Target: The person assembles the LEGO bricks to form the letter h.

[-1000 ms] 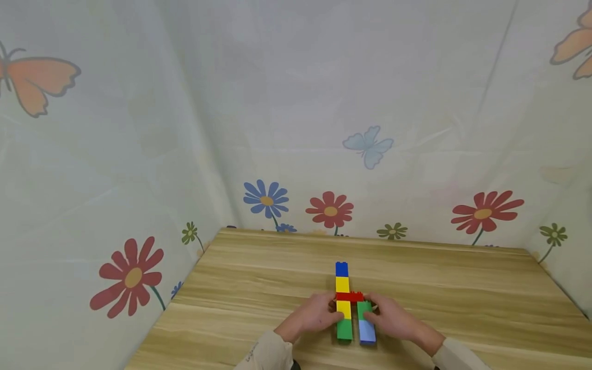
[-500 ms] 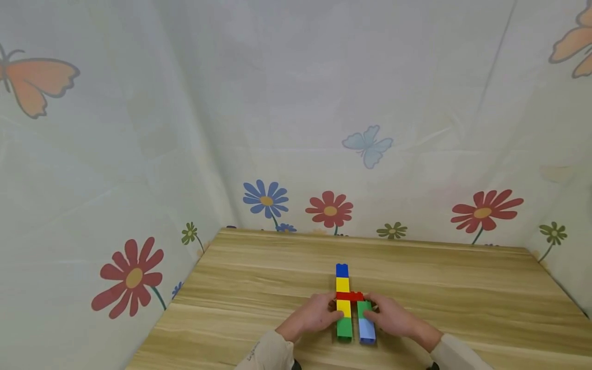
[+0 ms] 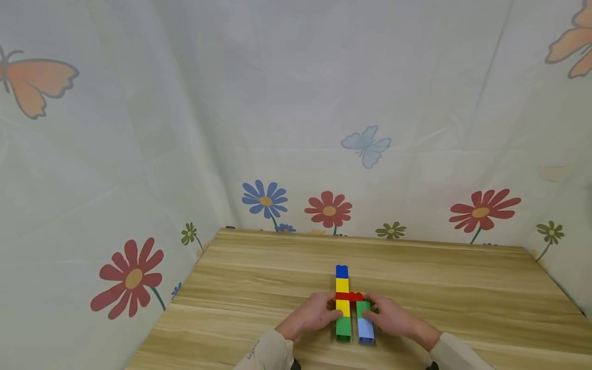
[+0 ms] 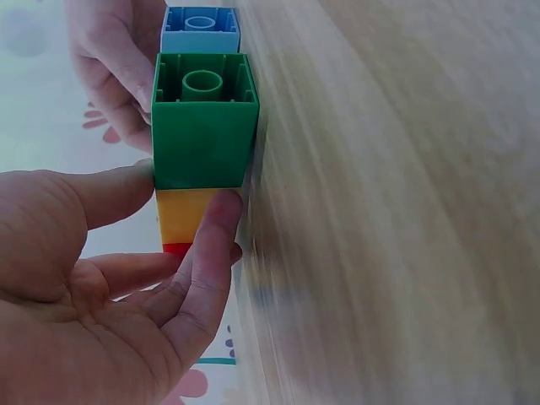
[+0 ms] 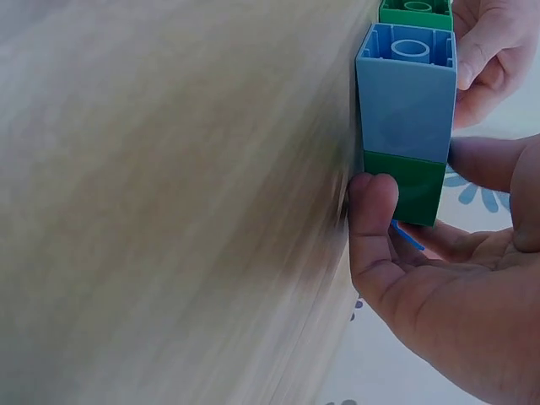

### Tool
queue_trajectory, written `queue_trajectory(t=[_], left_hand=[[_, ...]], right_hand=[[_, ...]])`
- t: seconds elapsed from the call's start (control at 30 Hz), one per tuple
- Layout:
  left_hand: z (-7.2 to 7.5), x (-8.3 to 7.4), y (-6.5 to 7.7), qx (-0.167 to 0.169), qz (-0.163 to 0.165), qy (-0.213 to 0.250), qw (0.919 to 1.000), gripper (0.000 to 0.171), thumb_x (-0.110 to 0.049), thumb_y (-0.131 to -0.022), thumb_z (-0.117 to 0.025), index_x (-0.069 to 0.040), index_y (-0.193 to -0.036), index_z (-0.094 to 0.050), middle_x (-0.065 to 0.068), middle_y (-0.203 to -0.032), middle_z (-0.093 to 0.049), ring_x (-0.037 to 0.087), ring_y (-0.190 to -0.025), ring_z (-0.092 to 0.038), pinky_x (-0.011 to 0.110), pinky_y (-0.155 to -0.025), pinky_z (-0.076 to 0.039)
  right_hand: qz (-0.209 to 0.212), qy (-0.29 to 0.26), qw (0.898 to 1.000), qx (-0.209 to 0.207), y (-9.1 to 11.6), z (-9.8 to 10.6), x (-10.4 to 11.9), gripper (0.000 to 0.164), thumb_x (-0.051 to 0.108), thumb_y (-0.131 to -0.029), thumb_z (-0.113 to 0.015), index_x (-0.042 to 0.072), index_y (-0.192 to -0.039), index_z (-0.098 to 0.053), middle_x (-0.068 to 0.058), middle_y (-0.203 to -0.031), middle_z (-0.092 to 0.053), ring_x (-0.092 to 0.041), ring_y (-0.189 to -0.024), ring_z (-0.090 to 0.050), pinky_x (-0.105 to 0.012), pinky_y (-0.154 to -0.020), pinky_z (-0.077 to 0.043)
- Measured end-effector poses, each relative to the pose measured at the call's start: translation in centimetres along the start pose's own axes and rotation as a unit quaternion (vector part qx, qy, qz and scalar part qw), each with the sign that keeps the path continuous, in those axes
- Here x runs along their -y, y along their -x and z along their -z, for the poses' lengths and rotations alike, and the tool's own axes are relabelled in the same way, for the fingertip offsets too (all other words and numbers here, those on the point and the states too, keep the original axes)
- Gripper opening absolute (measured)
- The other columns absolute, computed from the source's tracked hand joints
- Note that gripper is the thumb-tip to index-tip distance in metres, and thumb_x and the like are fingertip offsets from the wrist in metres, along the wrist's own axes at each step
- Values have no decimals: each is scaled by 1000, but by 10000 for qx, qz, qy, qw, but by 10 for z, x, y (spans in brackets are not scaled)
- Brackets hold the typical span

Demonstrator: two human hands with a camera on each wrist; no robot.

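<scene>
A build of toy building bricks lies on its side on the wooden table. Its longer column runs from a dark blue brick (image 3: 341, 272) through a yellow brick (image 3: 342, 285), a red brick (image 3: 349, 296) and another yellow one to a green brick (image 4: 205, 143). The red brick reaches across to a shorter column of a green brick (image 3: 364, 308) and a light blue brick (image 5: 405, 110). My left hand (image 3: 311, 312) pinches the longer column near its lower yellow brick. My right hand (image 3: 393, 315) pinches the shorter column at its green brick. Hollow undersides face me.
The wooden table (image 3: 259, 267) extends around the bricks on all sides. Behind it and at the left hangs a pale curtain (image 3: 296, 103) printed with flowers and butterflies.
Both hands keep their hold. The far blue end sits slightly lower in the head view, and the hollow near ends show a little more.
</scene>
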State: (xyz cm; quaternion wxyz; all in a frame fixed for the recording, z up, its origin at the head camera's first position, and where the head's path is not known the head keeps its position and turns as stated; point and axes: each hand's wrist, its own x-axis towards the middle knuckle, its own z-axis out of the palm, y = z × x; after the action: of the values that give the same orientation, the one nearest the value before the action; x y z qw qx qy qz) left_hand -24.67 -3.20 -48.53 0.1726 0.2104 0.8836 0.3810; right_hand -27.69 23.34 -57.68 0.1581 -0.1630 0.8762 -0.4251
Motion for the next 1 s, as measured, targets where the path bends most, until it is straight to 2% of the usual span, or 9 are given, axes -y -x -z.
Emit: queue_trajectory(t=[0.17,0.33,0.63,0.77,0.9,1.0], left_hand=[[0,0,-4,-23,-78,-149,9999,30,-14,-101,-73,-4,-129,-69,4,-106,-72,14,-89,-60,33,-89,-55],[0,0,-5,-41,-52,-225,9997,28,-14,-100,-74,-3,-126,-70,4,-104,-71,15,-87,-59,34,-88,-55],[-1,-1,-4,-55,-138,-213,9997,28,-13,-100,-73,-1,-126,-70,6,-105,-72,14,-87,-60,34,-88,-56],[-1,-1,-4,8,-70,-222,9997,28,-15,-102,-72,-2,-127,-69,5,-108,-72,13,-90,-60,36,-91,-57],[2,-3,-1,-74,75,-183,9998,33,-19,-103,-70,-1,-130,-68,8,-114,-73,19,-98,-65,43,-94,-57],[5,-6,4,-213,111,-196,9995,40,-21,-103,-69,2,-136,-65,13,-120,-73,28,-106,-68,49,-96,-57]], right_hand=[[38,-54,10000,-14,-1,2,-4,68,49,-96,-77,4,-144,-56,-7,-133,-64,-23,-107,-59,-46,-91,-54],[-8,-172,9999,5,-2,2,-7,73,53,-93,-78,5,-143,-55,-7,-133,-63,-25,-107,-58,-46,-89,-53],[9,-234,9997,-71,1,0,-9,69,54,-93,-78,8,-139,-58,-7,-131,-64,-24,-109,-60,-51,-94,-55],[16,-305,9995,-115,4,1,-8,68,53,-92,-80,8,-138,-58,-9,-131,-64,-25,-108,-62,-50,-93,-57],[40,-255,9994,-218,11,4,-3,68,48,-93,-80,5,-140,-57,-14,-135,-64,-24,-107,-65,-46,-90,-59],[94,-122,9992,-360,18,7,-2,65,43,-96,-79,3,-141,-55,-18,-139,-62,-24,-107,-66,-44,-88,-60]])
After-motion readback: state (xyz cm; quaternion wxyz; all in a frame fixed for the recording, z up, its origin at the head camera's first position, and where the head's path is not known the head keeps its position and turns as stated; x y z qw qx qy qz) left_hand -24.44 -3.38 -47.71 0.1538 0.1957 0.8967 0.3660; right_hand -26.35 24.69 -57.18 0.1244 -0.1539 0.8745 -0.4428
